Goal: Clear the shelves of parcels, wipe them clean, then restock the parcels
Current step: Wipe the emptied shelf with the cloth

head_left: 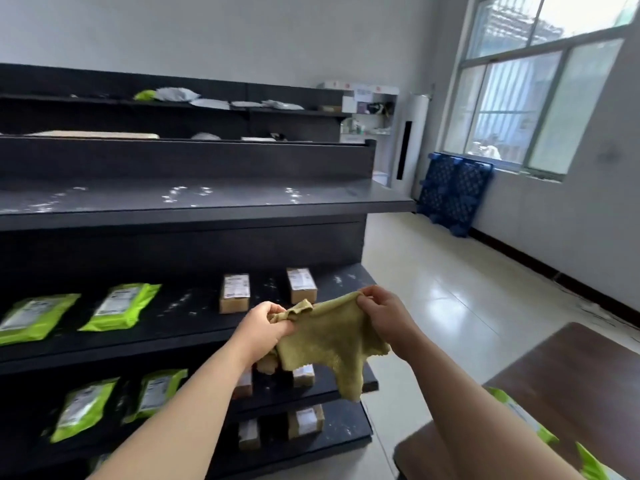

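Note:
An olive-green cloth (329, 337) hangs stretched between my two hands in front of the black shelf unit. My left hand (265, 327) grips its left corner and my right hand (382, 311) pinches its top right edge. The upper shelf (214, 199) holds no parcels and carries white dust specks. On the shelf below (187, 327) lie green bag parcels (119, 306) and small cardboard box parcels (235, 292). More green bags (85, 408) and boxes (306, 420) sit on the lower shelves.
A brown table (568, 368) stands at the lower right with green bags (588, 462) on it. A blue plastic pallet (453, 192) leans against the wall under the window. Grey bags (176, 94) lie on the far back shelves. Tiled floor stretches to the right.

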### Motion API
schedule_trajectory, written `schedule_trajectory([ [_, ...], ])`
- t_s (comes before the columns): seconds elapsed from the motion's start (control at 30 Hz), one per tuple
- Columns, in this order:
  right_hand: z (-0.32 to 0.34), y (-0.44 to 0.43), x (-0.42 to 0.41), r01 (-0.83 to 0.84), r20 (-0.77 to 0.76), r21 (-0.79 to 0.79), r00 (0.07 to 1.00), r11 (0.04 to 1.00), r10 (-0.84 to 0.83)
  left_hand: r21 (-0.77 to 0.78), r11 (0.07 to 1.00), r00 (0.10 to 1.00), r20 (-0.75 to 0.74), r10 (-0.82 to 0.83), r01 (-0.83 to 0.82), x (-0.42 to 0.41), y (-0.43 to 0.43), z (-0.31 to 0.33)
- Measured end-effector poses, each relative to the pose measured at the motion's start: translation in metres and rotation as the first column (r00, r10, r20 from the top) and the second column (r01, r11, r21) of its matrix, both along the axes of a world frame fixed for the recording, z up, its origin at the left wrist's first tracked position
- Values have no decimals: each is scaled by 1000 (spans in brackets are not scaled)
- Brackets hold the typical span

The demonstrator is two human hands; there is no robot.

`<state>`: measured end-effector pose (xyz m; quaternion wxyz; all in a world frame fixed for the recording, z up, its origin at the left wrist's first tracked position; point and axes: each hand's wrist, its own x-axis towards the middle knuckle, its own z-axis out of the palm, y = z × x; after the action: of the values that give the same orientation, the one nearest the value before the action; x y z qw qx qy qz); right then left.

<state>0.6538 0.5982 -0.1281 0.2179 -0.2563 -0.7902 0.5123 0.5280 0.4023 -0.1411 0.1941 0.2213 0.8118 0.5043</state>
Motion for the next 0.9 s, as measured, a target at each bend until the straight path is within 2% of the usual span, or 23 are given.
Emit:
schedule_trajectory([
  [0.13, 18, -47, -57, -48, -18, 47, 999, 998, 48, 121, 991, 988, 152, 41, -60, -35, -64, 21],
  [0.3, 38, -111, -118, -174, -53, 84, 982, 981, 178, 200, 945, 962, 140, 233, -258, -75, -143, 38],
  [0.4, 49, -155, -148, -313, -20, 91, 949, 946, 315, 193, 915, 934, 114, 338, -355, -93, -190, 47],
  [0.53, 63, -213, -184, -459, 23, 124, 888, 880, 460, 218, 935, 953, 177, 245, -280, -105, -248, 62],
  [0.63, 69, -253, -207, -503, 45, 95, 864, 859, 501, 119, 954, 955, 143, 260, -277, -108, -290, 68],
  [0.8, 70, -296, -242, -557, -63, 56, 826, 828, 560, 27, 926, 920, 132, 369, -375, -119, -346, 72],
  [0.9, 73, -311, -265, -590, -138, 0, 799, 807, 585, 116, 874, 873, 200, 445, -472, -126, -369, 75],
])
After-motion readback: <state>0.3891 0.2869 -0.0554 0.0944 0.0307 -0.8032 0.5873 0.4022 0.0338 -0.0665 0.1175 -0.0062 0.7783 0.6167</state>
